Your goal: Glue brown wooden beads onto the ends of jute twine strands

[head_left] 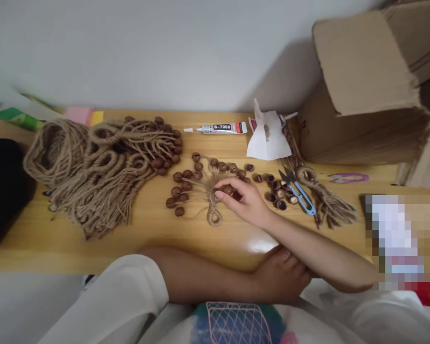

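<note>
My right hand (pixel 249 203) reaches over the table with its thumb and forefinger closed around a brown nut shell (pixel 228 189). Beside the fingertips lies a twine tassel with a braided loop (pixel 214 217); its strands fan out to several round brown nut shells (pixel 179 191), each with a slit. My left hand (pixel 284 274) rests at the table's front edge, under my right forearm, fingers curled; what is inside them, if anything, is hidden. Right of my right hand sit several opened shell halves (pixel 281 205) and blue thread snips (pixel 301 193).
A heap of twine tassels (pixel 107 177) lies left. Behind are a B-7000 glue tube (pixel 222 127) and white paper (pixel 268 143). A cardboard box (pixel 365 67) stands at the back right, near purple snips (pixel 351 178) and another twine bundle (pixel 333 205). A blurred patch covers the right edge.
</note>
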